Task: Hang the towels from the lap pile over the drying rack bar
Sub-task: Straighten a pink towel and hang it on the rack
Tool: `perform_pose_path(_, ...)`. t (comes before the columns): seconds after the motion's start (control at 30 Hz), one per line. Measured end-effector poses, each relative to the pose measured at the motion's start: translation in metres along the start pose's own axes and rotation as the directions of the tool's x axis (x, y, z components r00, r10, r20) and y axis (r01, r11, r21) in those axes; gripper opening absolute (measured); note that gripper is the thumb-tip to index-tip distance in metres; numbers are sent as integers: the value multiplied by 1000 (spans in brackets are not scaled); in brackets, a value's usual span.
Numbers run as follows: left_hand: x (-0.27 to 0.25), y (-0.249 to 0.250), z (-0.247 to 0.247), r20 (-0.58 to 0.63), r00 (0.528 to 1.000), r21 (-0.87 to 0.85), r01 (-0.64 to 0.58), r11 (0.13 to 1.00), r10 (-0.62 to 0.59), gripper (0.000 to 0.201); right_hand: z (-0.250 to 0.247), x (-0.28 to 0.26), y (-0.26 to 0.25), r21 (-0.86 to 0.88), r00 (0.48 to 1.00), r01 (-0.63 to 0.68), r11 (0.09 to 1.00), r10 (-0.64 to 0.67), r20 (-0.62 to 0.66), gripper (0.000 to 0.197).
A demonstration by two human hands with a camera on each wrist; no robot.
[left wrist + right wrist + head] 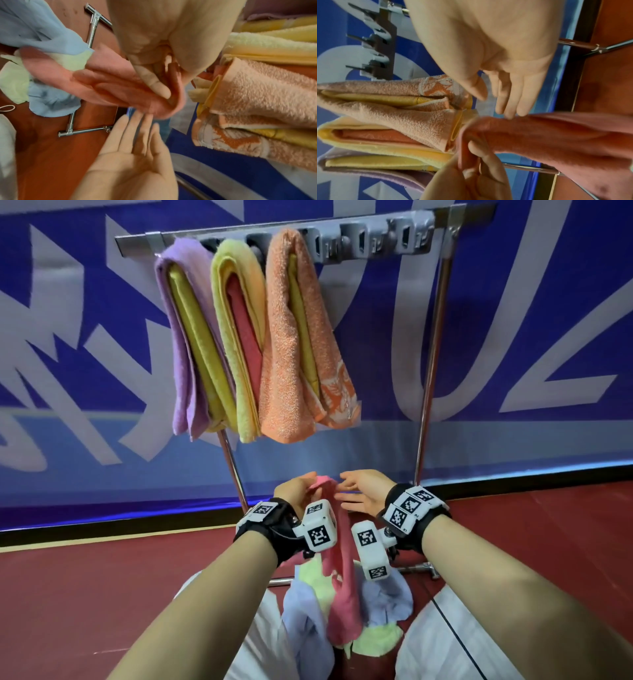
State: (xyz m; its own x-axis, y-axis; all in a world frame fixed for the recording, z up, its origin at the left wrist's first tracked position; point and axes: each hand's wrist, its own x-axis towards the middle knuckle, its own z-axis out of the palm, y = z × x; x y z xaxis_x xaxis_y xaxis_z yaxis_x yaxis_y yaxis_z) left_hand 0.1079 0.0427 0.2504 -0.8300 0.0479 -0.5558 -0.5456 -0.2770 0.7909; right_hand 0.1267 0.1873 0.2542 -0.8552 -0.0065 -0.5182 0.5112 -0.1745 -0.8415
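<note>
My left hand (pixel 297 487) pinches the top edge of a pink towel (pixel 339 583), lifted from the lap pile (pixel 383 597) of light blue and pale green cloths. In the left wrist view the thumb and fingers of the left hand (pixel 159 81) clamp the pink towel (pixel 109 86). My right hand (pixel 363 491) is held open beside the towel's top, fingertips (pixel 510 115) just touching the pink towel (pixel 556 132). Above, the rack bar (pixel 342 227) carries a purple towel (pixel 181 344), a yellow towel (pixel 236 337) and an orange towel (pixel 291 337), each draped over another.
The bar's right part has grey clips (pixel 383 241) with nothing hung on them. Chrome rack posts (pixel 432 364) stand on the dark red floor (pixel 102 577) before a blue and white banner (pixel 548 302). The rack's foot tubes (pixel 92 27) lie near my knees.
</note>
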Motion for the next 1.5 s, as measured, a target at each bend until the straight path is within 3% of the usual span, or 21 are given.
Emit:
perform_pose_path(0.1,-2,-3,8,74,997,-65,4,998,1,42,0,-3,-1,-144,996,84,986,-78,51,34)
perform_pose_path(0.2,-4,-1,12,69,997,-75,-19,997,24,25,1,-4,0,-262,982,188,946,-180,54,38)
perform_pose_path(0.27,-3,3,14,104,994,-97,-26,995,36,28,0,-1,0,-296,965,255,920,-260,24,40)
perform_pose_path(0.5,1,13,6,227,973,60,21,998,-34,37,0,12,-5,-396,877,394,830,-468,-108,6)
perform_pose_path(0.57,2,14,5,228,973,105,11,994,-35,23,3,11,-11,-464,858,421,779,-508,-73,18)
perform_pose_path(0.63,4,13,6,226,974,223,-47,974,-5,22,6,9,-19,-500,844,450,740,-535,-31,32)
perform_pose_path(0.73,8,8,6,145,984,449,-162,879,107,18,9,5,-38,-387,836,500,775,-548,-15,34)
perform_pose_path(0.87,20,-3,-5,158,976,588,-215,779,150,19,4,2,-63,-207,822,552,808,-569,-27,24)
perform_pose_path(1.0,26,-14,-15,151,987,564,-136,815,60,18,-6,-9,-83,-116,786,606,787,-615,-62,27)
perform_pose_path(1.07,32,-18,-21,148,988,597,-130,792,50,14,-12,-16,-92,-42,785,613,789,-614,-85,27)
perform_pose_path(1.27,43,-26,-28,147,984,648,-172,742,100,9,-28,-33,-115,99,786,616,781,-604,-128,27)
perform_pose_path(1.37,40,-26,-17,188,976,592,-199,781,106,55,-32,-34,-119,105,799,601,793,-591,-106,25)
perform_pose_path(1.5,33,-23,10,214,966,482,-234,844,146,75,-29,-40,-124,92,817,576,812,-575,-45,24)
